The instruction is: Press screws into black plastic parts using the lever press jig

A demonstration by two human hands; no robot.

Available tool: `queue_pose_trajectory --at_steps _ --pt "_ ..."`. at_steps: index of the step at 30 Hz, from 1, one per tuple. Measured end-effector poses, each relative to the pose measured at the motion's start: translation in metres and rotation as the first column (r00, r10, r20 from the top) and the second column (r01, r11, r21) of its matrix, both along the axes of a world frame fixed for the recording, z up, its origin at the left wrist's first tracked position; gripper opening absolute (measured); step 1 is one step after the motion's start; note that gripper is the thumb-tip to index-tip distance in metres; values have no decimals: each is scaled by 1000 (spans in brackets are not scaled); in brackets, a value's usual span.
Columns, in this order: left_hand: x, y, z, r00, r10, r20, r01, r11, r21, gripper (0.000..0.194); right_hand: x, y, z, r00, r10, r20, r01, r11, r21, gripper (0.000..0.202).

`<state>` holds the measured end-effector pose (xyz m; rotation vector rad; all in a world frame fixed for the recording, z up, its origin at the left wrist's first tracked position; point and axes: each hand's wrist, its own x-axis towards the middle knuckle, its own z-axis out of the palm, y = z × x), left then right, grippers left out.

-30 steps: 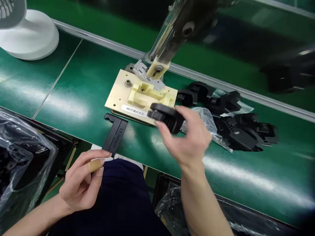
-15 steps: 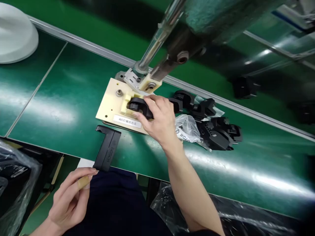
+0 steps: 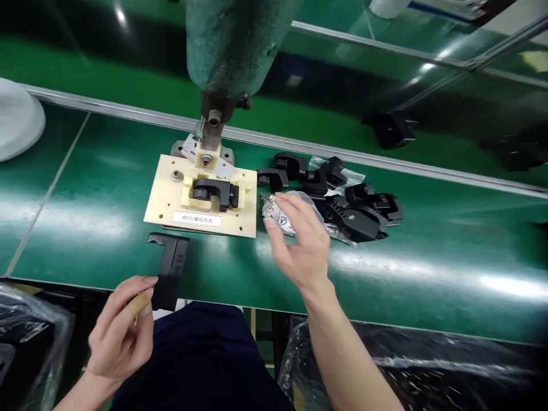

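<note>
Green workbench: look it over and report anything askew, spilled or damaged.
Nothing looks spilled or damaged. The black parts right of the cream fixture lie in an untidy jumble among plastic bags, and the long black piece at the left hand seems to poke past the front edge of the bench.

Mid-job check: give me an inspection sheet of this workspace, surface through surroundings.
Surface: glossy green bench top, reflecting light.
Job's things: black curved plastic part lying in the fixture on the cream rectangular plate; black L-shaped plastic part, its near end past the bench edge.
Clutter: loose black plastic parts and clear plastic bag, right of the plate.
Hands: left hand by the L-shaped part, contact unclear; right hand open at the bag, nothing visibly held.
Cables: nothing seen.
Surroundings: teal metal machine head above; white round base, far left.
</note>
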<state>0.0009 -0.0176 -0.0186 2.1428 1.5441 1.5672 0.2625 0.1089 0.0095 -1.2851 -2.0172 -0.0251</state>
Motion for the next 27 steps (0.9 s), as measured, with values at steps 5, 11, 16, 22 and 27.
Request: queue_pose_trajectory --at_steps 5,11,16,22,27 --pt "-1 37 14 983 -12 -185 24 998 64 43 -46 14 -18 986 161 38 -162 986 40 37" --pt "-11 85 18 955 -62 -289 60 998 -15 31 -56 25 -40 990 135 36 -138 986 94 32" --pt "-9 116 23 906 -190 -377 180 982 -61 25 -50 13 -21 990 113 86 -115 993 19 28" --pt "-22 97 24 907 -179 -381 176 983 -41 34 22 5 2 961 -277 -18 278 961 14 22" --pt "-21 44 15 954 -145 -263 109 983 -147 37 53 18 3 885 -249 392 413 808 -419 17"
